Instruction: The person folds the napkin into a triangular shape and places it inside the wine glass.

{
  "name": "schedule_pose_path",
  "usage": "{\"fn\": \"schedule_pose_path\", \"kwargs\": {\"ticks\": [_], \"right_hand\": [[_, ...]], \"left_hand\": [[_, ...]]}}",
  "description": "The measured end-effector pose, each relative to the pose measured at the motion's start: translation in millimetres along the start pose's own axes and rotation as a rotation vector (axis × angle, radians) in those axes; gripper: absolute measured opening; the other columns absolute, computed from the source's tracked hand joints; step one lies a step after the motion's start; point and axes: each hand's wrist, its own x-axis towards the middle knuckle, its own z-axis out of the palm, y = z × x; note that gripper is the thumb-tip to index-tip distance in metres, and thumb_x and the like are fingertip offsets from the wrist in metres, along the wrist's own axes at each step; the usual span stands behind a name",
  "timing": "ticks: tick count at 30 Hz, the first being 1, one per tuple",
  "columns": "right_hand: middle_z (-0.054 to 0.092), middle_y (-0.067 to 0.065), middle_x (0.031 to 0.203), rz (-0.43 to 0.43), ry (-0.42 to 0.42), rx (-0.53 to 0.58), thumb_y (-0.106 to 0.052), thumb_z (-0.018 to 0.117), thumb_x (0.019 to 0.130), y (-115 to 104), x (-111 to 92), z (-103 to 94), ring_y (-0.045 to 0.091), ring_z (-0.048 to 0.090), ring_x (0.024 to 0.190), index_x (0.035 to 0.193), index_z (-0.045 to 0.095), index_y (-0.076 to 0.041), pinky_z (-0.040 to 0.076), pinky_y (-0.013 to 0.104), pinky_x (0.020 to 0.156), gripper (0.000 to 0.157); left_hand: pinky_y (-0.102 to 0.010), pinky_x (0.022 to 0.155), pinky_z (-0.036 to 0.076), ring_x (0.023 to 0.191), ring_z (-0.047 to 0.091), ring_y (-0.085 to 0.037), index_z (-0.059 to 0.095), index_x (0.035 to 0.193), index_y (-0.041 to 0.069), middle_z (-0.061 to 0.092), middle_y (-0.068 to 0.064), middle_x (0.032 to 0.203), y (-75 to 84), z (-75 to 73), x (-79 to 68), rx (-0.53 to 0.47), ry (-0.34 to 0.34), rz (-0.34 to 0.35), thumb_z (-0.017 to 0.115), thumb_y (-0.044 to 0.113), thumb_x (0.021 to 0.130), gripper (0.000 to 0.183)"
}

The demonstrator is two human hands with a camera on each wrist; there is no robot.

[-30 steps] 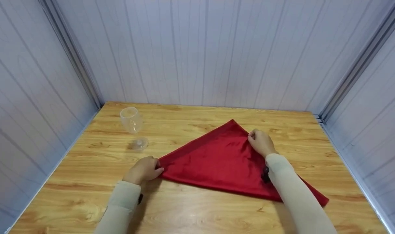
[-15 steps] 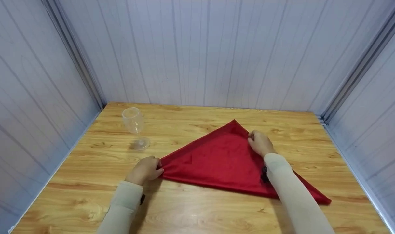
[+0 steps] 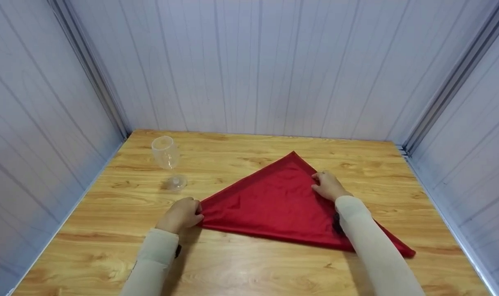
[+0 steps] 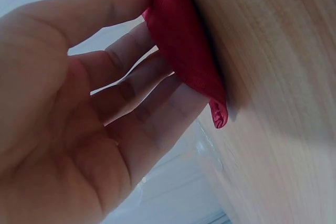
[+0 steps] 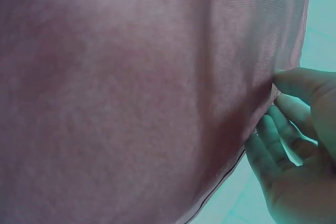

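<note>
A red cloth [image 3: 270,205] lies on the table as a folded triangle, one point toward the back wall and its long folded edge toward me. At the left corner, my left hand [image 3: 181,215] pinches the cloth between thumb and fingers; the left wrist view shows the thumb on top of the red fabric [image 4: 181,35] and the fingertips beneath it. My right hand [image 3: 330,186] pinches the right slanting edge, below the far point. In the right wrist view the thumb and fingers [image 5: 296,85] hold the cloth's hem. The right forearm covers part of the cloth's right side.
A clear stemmed wine glass [image 3: 166,154] stands upright at the back left of the wooden table [image 3: 233,267], beyond my left hand. Pale panel walls [image 3: 249,65] close in the back and both sides.
My right hand has slid slightly down along the cloth's right edge, and the wrinkles near it have smoothed. The left hand keeps its hold on the left corner.
</note>
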Motion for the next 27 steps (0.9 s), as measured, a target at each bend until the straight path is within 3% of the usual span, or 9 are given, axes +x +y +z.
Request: {"fn": "schedule_pose_path", "kwargs": {"ticks": [8, 13, 27], "right_hand": [[0.052, 0.030, 0.122, 0.001, -0.028, -0.016, -0.007, 0.063, 0.097, -4, -6, -2.3, 0.045, 0.052, 0.117, 0.129, 0.056, 0.013, 0.041, 0.052, 0.102, 0.038], [0.050, 0.030, 0.125, 0.009, -0.066, -0.015, -0.009, 0.062, 0.098, -5, -9, -3.2, 0.044, 0.051, 0.118, 0.130, 0.055, 0.012, 0.041, 0.052, 0.102, 0.039], [0.054, 0.027, 0.121, -0.005, -0.091, -0.011, -0.010, 0.064, 0.097, -6, -17, -3.8, 0.042, 0.053, 0.115, 0.127, 0.058, 0.011, 0.043, 0.052, 0.099, 0.037]], "left_hand": [[-0.038, 0.067, 0.049, 0.068, 0.053, -0.018, 0.066, 0.073, 0.006, 0.057, -0.001, 0.070, -3.4, -1.5, -0.5, -0.037, -0.006, 0.026, 0.074, 0.004, 0.083, 0.013], [-0.037, 0.067, 0.048, 0.067, 0.051, -0.016, 0.065, 0.071, 0.010, 0.057, 0.002, 0.067, -6.2, -1.4, -3.8, -0.049, -0.027, -0.001, 0.074, 0.005, 0.085, 0.016], [-0.035, 0.064, 0.046, 0.064, 0.049, -0.014, 0.067, 0.066, 0.013, 0.059, 0.006, 0.064, -10.5, -1.1, -8.4, -0.075, -0.012, 0.024, 0.075, 0.005, 0.079, 0.017]]}}
